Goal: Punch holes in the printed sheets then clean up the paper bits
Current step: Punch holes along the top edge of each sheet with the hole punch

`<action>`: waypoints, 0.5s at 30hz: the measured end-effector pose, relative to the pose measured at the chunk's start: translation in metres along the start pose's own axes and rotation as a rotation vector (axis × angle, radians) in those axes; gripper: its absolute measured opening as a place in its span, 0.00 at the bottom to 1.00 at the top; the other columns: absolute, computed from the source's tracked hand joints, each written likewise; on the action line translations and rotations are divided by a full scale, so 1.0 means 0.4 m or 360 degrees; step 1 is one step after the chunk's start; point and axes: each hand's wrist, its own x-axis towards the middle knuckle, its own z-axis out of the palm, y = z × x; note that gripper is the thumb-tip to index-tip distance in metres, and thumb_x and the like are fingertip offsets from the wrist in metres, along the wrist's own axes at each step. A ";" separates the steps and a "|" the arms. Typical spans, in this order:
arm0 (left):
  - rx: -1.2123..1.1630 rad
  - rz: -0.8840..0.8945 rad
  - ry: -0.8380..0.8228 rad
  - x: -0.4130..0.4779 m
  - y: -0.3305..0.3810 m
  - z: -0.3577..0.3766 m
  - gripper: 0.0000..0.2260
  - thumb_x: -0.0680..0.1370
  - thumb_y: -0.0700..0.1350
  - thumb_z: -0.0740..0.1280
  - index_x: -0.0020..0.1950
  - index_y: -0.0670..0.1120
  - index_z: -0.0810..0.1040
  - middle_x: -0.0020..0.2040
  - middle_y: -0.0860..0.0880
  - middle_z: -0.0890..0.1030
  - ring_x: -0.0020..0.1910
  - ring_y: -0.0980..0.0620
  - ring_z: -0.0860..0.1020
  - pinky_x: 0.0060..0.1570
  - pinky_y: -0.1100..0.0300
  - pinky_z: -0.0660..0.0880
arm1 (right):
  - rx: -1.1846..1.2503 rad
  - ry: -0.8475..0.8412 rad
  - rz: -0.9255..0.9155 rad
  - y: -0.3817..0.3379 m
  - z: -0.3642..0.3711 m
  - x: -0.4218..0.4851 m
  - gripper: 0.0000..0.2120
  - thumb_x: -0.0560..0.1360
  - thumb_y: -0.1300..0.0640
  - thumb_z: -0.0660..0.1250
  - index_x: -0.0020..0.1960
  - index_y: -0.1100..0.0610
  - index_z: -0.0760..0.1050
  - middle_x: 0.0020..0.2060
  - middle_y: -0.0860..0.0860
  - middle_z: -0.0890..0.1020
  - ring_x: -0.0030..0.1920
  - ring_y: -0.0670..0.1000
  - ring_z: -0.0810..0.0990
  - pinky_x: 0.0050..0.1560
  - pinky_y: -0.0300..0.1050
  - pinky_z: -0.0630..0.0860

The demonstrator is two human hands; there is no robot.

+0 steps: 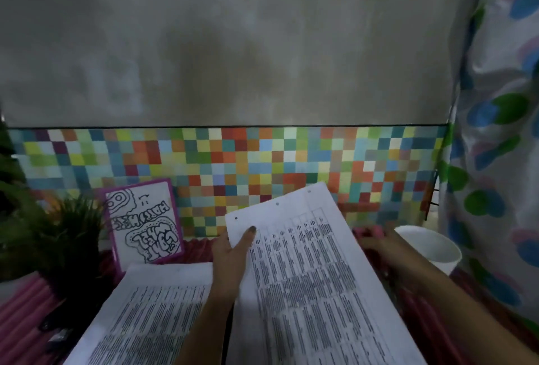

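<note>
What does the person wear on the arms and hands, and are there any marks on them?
Left forearm and right forearm are bare: no sleeve, watch or bracelet shows. The left hand has a dark-painted thumbnail. The right hand is too blurred to tell nails or rings.

Dim, grainy light and soft blur throughout. The printed sheets (315,277) at lower centre are brightest, their text smeared. A broad shadow darkens the grey wall (218,52) at centre. Lines bend near the frame edges; the lower left is almost black.
</note>
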 end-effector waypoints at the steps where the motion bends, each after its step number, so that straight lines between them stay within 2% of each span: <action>1: 0.0000 0.0017 0.0021 0.002 0.012 0.002 0.10 0.77 0.40 0.71 0.58 0.46 0.80 0.52 0.52 0.85 0.53 0.52 0.83 0.55 0.55 0.78 | -0.0027 0.0022 0.0029 0.017 0.011 -0.011 0.08 0.69 0.57 0.73 0.47 0.56 0.83 0.42 0.59 0.85 0.41 0.59 0.84 0.41 0.53 0.79; 3: 0.0014 0.0117 0.0056 0.013 0.046 0.008 0.11 0.78 0.39 0.70 0.60 0.44 0.80 0.54 0.49 0.84 0.54 0.50 0.82 0.55 0.54 0.78 | 0.0177 0.0037 0.0065 0.022 0.028 -0.032 0.11 0.71 0.59 0.71 0.52 0.61 0.82 0.44 0.61 0.85 0.41 0.61 0.84 0.37 0.52 0.81; 4: 0.0029 0.0175 0.0087 0.017 0.067 0.001 0.12 0.78 0.40 0.69 0.61 0.42 0.80 0.55 0.47 0.84 0.54 0.50 0.82 0.55 0.55 0.79 | 0.0378 -0.0016 0.0096 0.013 0.040 -0.044 0.09 0.72 0.59 0.70 0.50 0.62 0.82 0.42 0.61 0.84 0.38 0.60 0.83 0.35 0.49 0.79; 5: 0.0038 0.0248 0.0108 0.024 0.092 0.000 0.12 0.78 0.40 0.69 0.61 0.40 0.79 0.55 0.46 0.84 0.54 0.51 0.82 0.53 0.57 0.79 | 0.0582 -0.0039 0.0099 -0.002 0.042 -0.055 0.07 0.73 0.58 0.69 0.45 0.61 0.83 0.38 0.60 0.84 0.35 0.59 0.81 0.35 0.46 0.76; 7: 0.0017 0.0383 0.0158 0.031 0.143 0.000 0.12 0.78 0.41 0.69 0.61 0.41 0.79 0.55 0.48 0.84 0.52 0.55 0.83 0.51 0.61 0.79 | 0.0815 -0.0004 -0.0058 -0.033 0.034 -0.073 0.10 0.75 0.55 0.67 0.37 0.57 0.82 0.32 0.55 0.80 0.29 0.52 0.76 0.31 0.41 0.69; 10: -0.0045 0.0542 0.0217 0.023 0.226 -0.001 0.12 0.78 0.44 0.70 0.61 0.45 0.77 0.55 0.49 0.83 0.54 0.53 0.82 0.54 0.54 0.80 | 0.0560 0.0101 -0.0439 -0.078 0.040 -0.081 0.06 0.74 0.64 0.68 0.43 0.54 0.80 0.34 0.51 0.81 0.31 0.49 0.78 0.28 0.37 0.72; 12: -0.0089 0.0661 0.0210 0.005 0.276 0.006 0.12 0.78 0.45 0.70 0.61 0.46 0.77 0.54 0.49 0.83 0.54 0.53 0.82 0.54 0.52 0.80 | 0.0363 0.0177 -0.0623 -0.095 0.052 -0.080 0.14 0.71 0.69 0.69 0.46 0.51 0.81 0.39 0.51 0.82 0.38 0.50 0.80 0.37 0.39 0.77; 14: -0.0148 0.0756 0.0227 -0.022 0.324 0.013 0.11 0.78 0.44 0.70 0.59 0.47 0.77 0.53 0.51 0.83 0.53 0.54 0.83 0.53 0.54 0.81 | 0.0304 0.0340 -0.0764 -0.105 0.066 -0.082 0.16 0.66 0.67 0.69 0.47 0.48 0.80 0.41 0.54 0.77 0.42 0.52 0.74 0.47 0.45 0.74; 15: -0.0165 0.0800 0.0231 -0.034 0.340 0.012 0.10 0.78 0.44 0.71 0.58 0.48 0.76 0.52 0.53 0.83 0.52 0.56 0.82 0.52 0.56 0.81 | 0.0338 0.0393 -0.0813 -0.110 0.074 -0.088 0.15 0.65 0.65 0.69 0.46 0.48 0.80 0.41 0.54 0.75 0.42 0.52 0.72 0.48 0.48 0.72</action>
